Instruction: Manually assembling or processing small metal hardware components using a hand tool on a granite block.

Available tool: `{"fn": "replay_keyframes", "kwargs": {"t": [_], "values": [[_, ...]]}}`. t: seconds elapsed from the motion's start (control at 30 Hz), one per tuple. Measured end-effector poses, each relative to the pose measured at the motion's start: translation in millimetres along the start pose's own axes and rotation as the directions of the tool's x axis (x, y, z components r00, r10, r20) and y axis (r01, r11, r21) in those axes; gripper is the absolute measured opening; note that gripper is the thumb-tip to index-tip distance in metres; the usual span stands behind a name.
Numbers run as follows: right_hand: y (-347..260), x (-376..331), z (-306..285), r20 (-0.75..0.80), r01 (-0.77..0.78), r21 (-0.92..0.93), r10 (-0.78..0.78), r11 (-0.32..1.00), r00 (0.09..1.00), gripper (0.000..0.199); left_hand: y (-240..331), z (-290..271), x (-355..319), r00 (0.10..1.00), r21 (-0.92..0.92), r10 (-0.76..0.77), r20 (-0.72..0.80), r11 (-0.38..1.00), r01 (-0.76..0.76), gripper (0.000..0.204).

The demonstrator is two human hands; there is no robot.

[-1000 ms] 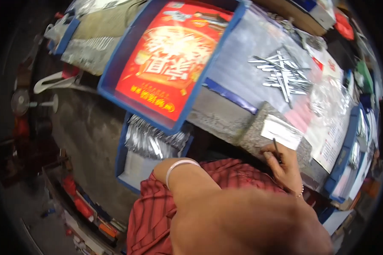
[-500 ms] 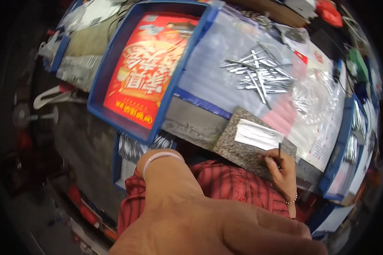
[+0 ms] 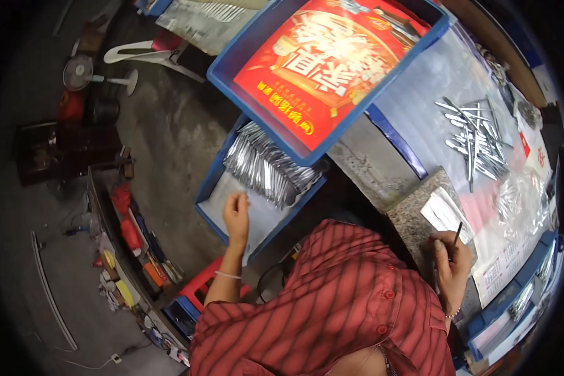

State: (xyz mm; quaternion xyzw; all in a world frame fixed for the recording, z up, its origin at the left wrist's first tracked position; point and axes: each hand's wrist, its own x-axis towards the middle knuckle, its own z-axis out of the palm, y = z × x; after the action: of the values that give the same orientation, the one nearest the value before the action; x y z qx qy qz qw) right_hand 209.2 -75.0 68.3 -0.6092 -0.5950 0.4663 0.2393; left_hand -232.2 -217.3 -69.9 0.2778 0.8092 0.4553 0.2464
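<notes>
My left hand (image 3: 235, 216) is above the near part of a blue bin (image 3: 208, 216) that stands low beside my lap. Its fingers are curled together; whatever they may hold is hidden. Slim shiny metal pieces (image 3: 266, 166) lie in a dense row in that bin, just beyond the hand. My right hand (image 3: 450, 260) is closed around a thin dark stick-like tool (image 3: 459, 232), which points up from the fist. The hand rests at the edge of a speckled stone slab (image 3: 413, 213), beside a white sheet (image 3: 443, 210) with dark marks lying on it.
A large blue tray (image 3: 323, 155) with a red printed bag (image 3: 332, 69) stands on the bench. Loose metal pieces (image 3: 476, 138) are heaped on plastic sheeting, near a clear plastic bag (image 3: 523, 200). Another blue bin (image 3: 514, 307) stands at right. A white fan (image 3: 78, 72) is at far left.
My left hand has gone from close in front of the view to above the low bin. The view has swung left, showing more of that bin. My right hand keeps its grip on the tool.
</notes>
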Motion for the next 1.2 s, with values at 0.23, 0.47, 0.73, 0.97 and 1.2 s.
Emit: {"fn": "replay_keyframes", "kwargs": {"t": [0.23, 0.47, 0.73, 0.97, 1.2], "values": [[-25, 4, 28, 0.146, 0.127, -0.128, -0.108, 0.984, 0.983, 0.006, -68, 55, -16, 0.928, -0.038, -0.232, 0.290, 0.967, 0.253, 0.018], [-18, -7, 30, 0.131, 0.084, -0.134, -0.067, 0.987, 0.989, 0.008, -59, 86, 14, 0.912, 0.289, -0.251, 0.324, 0.944, 0.157, 0.027], [-28, 2, 35, 0.160, 0.088, -0.184, -0.059, 0.979, 0.985, 0.010, -45, 100, 33, 0.919, 0.367, -0.331, 0.216, 0.899, 0.237, 0.029], [-30, 5, 36, 0.176, 0.042, -0.194, -0.008, 0.980, 0.984, 0.012, -42, 101, 32, 0.927, 0.265, -0.345, 0.149, 0.917, 0.298, 0.026], [-28, 12, 32, 0.233, -0.004, -0.214, 0.055, 0.977, 0.971, 0.014, -33, 100, 46, 0.694, -0.063, -0.655, 0.298, 0.712, 0.699, 0.022]]}}
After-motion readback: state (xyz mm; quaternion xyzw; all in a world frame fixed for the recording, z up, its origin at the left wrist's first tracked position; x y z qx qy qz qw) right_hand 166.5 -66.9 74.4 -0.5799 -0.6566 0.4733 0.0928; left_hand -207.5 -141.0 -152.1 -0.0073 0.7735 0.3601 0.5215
